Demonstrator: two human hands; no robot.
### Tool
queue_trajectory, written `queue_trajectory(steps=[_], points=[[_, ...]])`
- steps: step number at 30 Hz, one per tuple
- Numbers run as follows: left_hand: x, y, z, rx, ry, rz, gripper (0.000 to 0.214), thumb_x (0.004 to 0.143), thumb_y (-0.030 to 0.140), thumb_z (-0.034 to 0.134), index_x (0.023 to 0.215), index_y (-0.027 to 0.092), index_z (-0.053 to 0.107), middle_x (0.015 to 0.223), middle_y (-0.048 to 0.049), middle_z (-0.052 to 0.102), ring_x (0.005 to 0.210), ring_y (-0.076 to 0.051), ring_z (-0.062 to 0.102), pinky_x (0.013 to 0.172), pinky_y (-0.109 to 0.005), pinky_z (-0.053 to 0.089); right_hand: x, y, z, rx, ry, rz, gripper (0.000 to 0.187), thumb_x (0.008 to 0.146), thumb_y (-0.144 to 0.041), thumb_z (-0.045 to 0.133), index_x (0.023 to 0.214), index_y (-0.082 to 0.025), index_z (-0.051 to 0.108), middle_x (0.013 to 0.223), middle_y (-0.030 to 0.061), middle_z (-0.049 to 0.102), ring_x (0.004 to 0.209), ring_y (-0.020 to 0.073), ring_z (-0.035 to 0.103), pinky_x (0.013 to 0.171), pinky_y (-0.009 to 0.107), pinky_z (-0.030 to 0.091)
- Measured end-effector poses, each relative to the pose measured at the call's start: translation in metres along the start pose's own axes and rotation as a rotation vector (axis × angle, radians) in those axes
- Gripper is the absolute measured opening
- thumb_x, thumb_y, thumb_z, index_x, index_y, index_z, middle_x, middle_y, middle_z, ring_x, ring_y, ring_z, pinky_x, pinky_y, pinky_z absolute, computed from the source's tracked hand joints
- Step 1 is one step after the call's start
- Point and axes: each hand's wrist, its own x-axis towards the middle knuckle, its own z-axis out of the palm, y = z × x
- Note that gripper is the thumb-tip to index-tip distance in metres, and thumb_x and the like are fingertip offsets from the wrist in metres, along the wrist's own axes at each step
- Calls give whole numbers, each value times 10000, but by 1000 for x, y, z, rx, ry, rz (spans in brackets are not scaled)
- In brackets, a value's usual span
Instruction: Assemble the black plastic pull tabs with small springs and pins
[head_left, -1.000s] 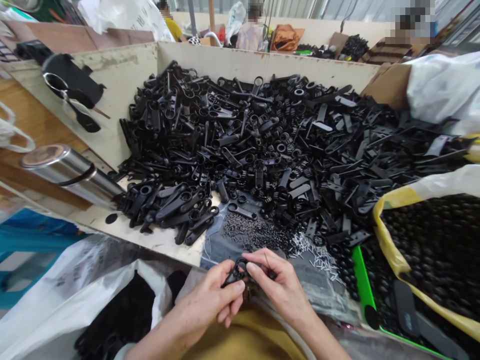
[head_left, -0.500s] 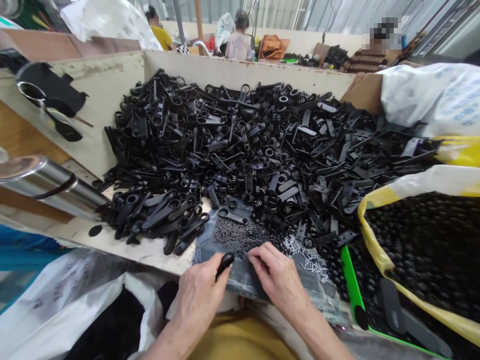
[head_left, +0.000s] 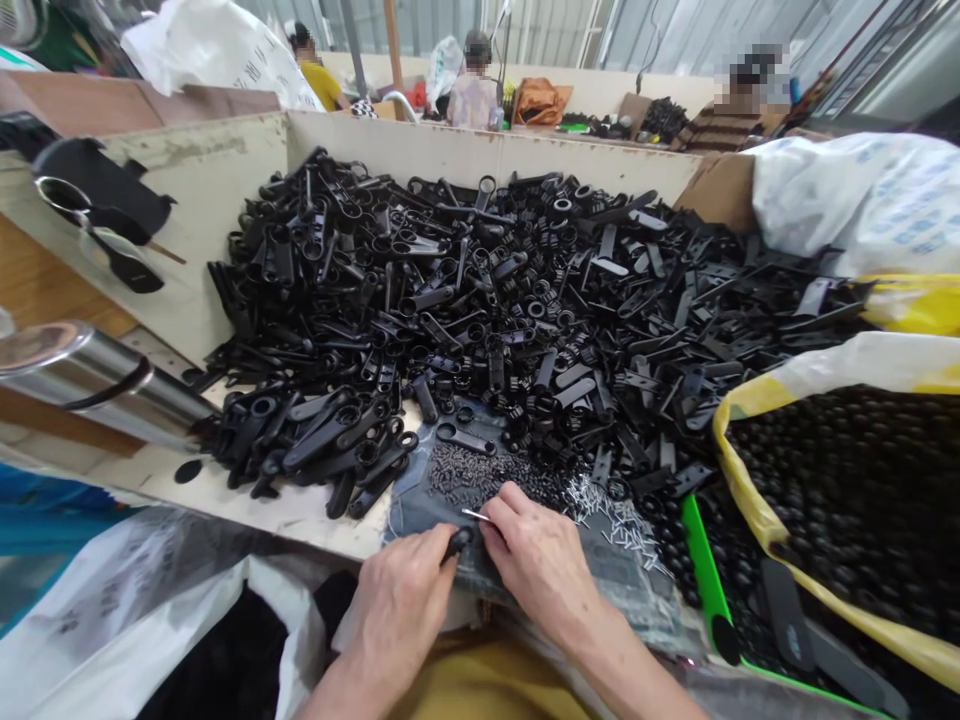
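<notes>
My left hand [head_left: 409, 590] is closed around a black plastic part [head_left: 457, 543], whose rounded end sticks out past the thumb. The rest of that part is hidden in the palm. Close beside it, my right hand [head_left: 529, 555] pinches a thin silver metal pin [head_left: 475, 515] that points left, a little above the black part and apart from it. Just beyond my fingers, small dark pieces [head_left: 469, 475] lie spread on a dark cloth [head_left: 412, 520]. Loose silver pins [head_left: 626, 525] are scattered to the right of them. One flat black handle-shaped piece [head_left: 465, 438] rests behind the small pieces.
A large heap of black plastic parts [head_left: 450, 290] fills the pale wooden bin [head_left: 247, 140]. Longer black pieces [head_left: 330, 445] are piled at left, near a steel cylinder [head_left: 105, 375]. A green strip [head_left: 705, 570] borders a yellow-edged bag [head_left: 757, 500] of black balls. Several people sit beyond.
My right hand has shifted slightly left, and a silver pin now shows between its fingertips. The black part in my left hand has dipped and turned a little.
</notes>
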Motion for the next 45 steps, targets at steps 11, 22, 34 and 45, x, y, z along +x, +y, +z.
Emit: queue_trajectory(steps=[11, 22, 34, 45], points=[[5, 18, -14, -1184, -116, -478, 488, 730, 593, 848, 899, 172, 671, 481, 145, 306, 457, -58, 181, 438, -185, 231, -7, -4, -4, 905, 252, 65, 96, 913, -233, 743, 855, -227, 818, 745, -4, 623, 620, 135, 531, 558, 237, 409], [5, 14, -1, -1154, -159, -488, 579, 657, 703, 842, 843, 191, 645, 441, 141, 358, 407, -50, 196, 401, -195, 218, -14, -3, 2, 929, 301, 14, 102, 918, -213, 756, 871, -250, 839, 737, 3, 648, 612, 130, 549, 544, 221, 425], [6, 34, -6, -1467, -278, -644, 529, 552, 530, 953, 790, 197, 617, 390, 162, 357, 365, -17, 169, 416, -189, 214, -25, 5, -1, 830, 362, -104, 155, 926, -145, 744, 994, -248, 838, 773, 10, 677, 584, 124, 588, 505, 207, 462], [11, 41, 0, -1636, -360, -846, 544, 502, 359, 994, 732, 228, 519, 395, 138, 457, 353, -17, 249, 445, -190, 224, -30, 10, -5, 715, 378, -59, 125, 951, -162, 699, 994, -228, 796, 759, 3, 688, 529, 117, 560, 476, 213, 447]])
